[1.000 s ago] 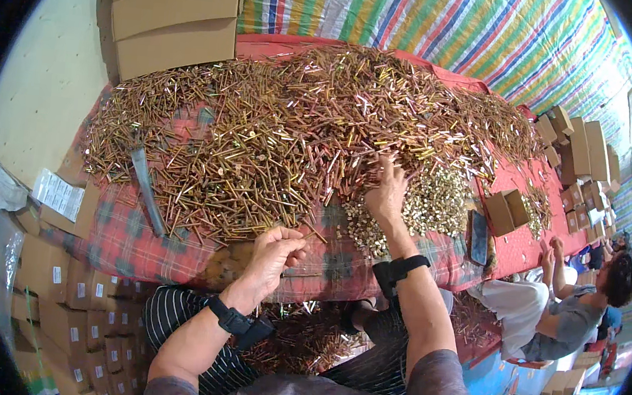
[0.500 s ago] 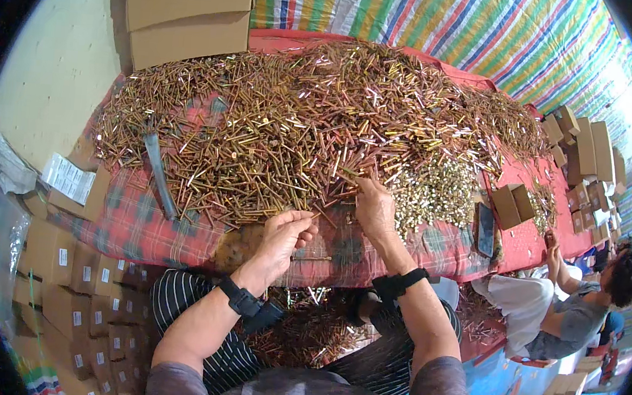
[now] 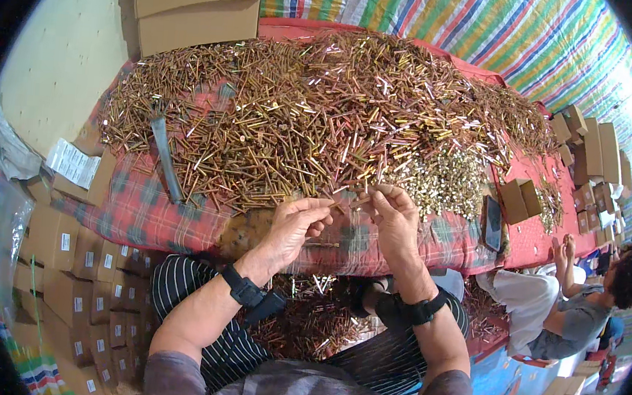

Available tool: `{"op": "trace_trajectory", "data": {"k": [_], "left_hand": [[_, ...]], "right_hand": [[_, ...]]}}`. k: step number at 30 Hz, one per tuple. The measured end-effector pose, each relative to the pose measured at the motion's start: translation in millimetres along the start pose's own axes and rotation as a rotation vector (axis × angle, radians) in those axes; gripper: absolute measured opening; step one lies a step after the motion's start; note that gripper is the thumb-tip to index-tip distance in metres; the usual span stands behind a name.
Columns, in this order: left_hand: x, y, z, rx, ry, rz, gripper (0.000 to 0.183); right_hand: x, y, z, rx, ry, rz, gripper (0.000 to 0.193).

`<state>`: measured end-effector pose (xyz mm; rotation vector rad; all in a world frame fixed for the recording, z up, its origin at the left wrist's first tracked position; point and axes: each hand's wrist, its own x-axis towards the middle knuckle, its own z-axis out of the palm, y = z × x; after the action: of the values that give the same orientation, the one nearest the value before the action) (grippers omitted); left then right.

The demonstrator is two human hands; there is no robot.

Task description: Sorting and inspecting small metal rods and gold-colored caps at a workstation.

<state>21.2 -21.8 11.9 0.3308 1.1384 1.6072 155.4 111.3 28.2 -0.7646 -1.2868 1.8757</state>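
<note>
A wide heap of thin brass-coloured metal bolts [image 3: 276, 135] covers the table before me. Next to its right front lies a pile of small shiny nut-like pieces [image 3: 447, 182]. At the heap's front edge, my left hand [image 3: 297, 229] has thumb and forefinger pressed together; what they pinch is too small to make out. My right hand [image 3: 397, 222] faces it a short way off, fingers closed around what looks like one brass-coloured bolt, mostly hidden by the fingers. The two sets of fingertips are close but apart, above the red plaid cloth [image 3: 438, 244].
A grey curved strip [image 3: 165, 160] lies left on the cloth. A dark phone [image 3: 491, 222] and a small open carton [image 3: 520, 201] sit at right. Stacked cartons [image 3: 78, 253] stand lower left. Another person [image 3: 582, 307] sits at far right. More bolts [image 3: 306, 323] lie below the table edge.
My right hand has drawn back from the heap toward me, its fingers now turned toward my left hand. My left hand has moved slightly up and right. The view has shifted a little.
</note>
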Motion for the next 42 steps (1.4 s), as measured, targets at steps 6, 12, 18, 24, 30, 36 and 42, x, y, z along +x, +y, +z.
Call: {"op": "trace_trajectory", "data": {"k": [6, 12, 18, 24, 30, 36, 42], "left_hand": [[-1.0, -3.9, 3.8, -0.033, -0.087, -0.01, 0.019], [-3.6, -2.3, 3.9, -0.077, -0.081, -0.005, 0.019], [-4.4, -4.7, 0.6, -0.135, -0.093, -0.023, 0.02], [-5.1, -4.2, 2.3, -0.064, -0.078, -0.009, 0.019], [-6.1, -5.2, 4.4, -0.051, -0.116, -0.001, 0.019], [-4.9, -8.1, 6.3, -0.055, -0.11, 0.007, 0.018], [-6.9, -7.0, 10.1, -0.039, -0.092, 0.011, 0.018]], "right_hand": [[-9.9, 8.3, 3.4, 0.197, 0.029, 0.054, 0.011], [-11.0, 16.1, 1.2, 0.225, 0.042, 0.098, 0.011], [-18.7, 12.4, 5.9, 0.241, 0.093, 0.144, 0.012], [-21.0, 18.4, 2.3, 0.241, 0.084, 0.091, 0.012], [-25.6, 20.9, 0.9, 0.298, 0.059, 0.17, 0.012], [-28.6, 20.6, 5.2, 0.245, 0.111, 0.051, 0.01], [-29.6, 20.1, 2.4, 0.201, 0.18, -0.003, 0.009]]}}
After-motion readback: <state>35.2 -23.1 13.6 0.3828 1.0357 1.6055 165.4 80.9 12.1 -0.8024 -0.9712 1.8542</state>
